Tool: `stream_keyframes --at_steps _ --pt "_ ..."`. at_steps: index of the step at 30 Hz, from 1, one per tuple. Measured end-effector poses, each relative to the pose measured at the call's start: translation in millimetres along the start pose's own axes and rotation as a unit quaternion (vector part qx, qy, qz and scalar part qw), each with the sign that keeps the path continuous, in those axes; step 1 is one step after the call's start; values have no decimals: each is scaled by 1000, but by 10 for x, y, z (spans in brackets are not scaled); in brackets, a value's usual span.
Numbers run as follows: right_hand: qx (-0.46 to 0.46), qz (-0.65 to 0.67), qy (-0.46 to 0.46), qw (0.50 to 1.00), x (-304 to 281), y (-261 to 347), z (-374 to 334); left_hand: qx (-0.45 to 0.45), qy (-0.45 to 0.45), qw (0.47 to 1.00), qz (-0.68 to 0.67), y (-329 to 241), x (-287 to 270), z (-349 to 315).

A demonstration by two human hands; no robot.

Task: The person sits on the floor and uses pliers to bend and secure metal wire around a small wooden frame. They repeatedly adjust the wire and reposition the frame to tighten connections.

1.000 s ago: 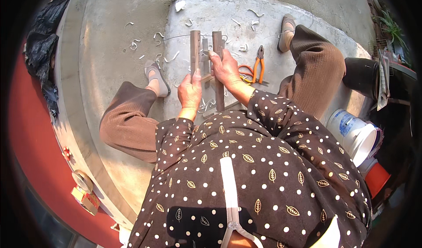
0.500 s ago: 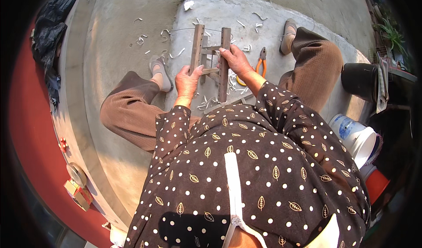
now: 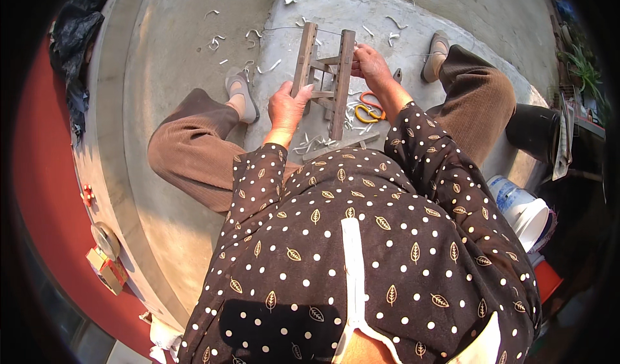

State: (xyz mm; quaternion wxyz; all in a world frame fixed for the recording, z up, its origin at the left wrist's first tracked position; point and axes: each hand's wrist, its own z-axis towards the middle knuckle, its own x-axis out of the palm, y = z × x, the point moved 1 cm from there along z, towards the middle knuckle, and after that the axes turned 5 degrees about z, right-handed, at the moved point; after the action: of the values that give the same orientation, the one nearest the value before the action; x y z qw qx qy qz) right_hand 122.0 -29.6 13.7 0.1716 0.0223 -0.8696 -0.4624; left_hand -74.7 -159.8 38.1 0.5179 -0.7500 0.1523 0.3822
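Note:
A small brown wooden stool frame [image 3: 301,64] has two long rails with holes, joined by crossbars. My left hand [image 3: 286,109] is closed round the near part of its left rail, thumb on the inner side. Against the outer side of the right rail, toward its far end, my right hand [image 3: 374,67] is curled; some fingertips are hidden. Thin wire [image 3: 284,28] spans the rails' far ends and trails left. Beside the frame lie orange and yellow handles, the yellow loop [image 3: 369,117] like that of scissors. The dark tip of pliers [image 3: 397,75] shows past my right wrist.
White strip scraps [image 3: 270,66] are strewn over the concrete floor [image 3: 194,93]. My feet stand on both sides. A black bucket [image 3: 533,131], a white bucket [image 3: 531,222] and a red container [image 3: 547,279] stand at right. Black plastic sheeting [image 3: 74,48] lies at far left.
My right hand has slid from the middle of the right rail toward its far end. The pliers, fully seen before, are now mostly behind my right hand. The view has shifted slightly.

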Motion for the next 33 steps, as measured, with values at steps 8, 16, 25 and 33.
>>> stream_keyframes --at_steps 8,16,25,33 --pt "1 61 -10 998 71 21 222 8 -19 999 -42 80 26 65" --pt "-10 -122 -49 991 -22 135 357 -61 1 998 -20 -15 -24 72" --pt "43 -23 -42 998 14 134 71 -25 1 992 120 -107 -158 237" --pt "130 -101 56 985 48 300 -314 58 -5 985 159 -456 -33 673"
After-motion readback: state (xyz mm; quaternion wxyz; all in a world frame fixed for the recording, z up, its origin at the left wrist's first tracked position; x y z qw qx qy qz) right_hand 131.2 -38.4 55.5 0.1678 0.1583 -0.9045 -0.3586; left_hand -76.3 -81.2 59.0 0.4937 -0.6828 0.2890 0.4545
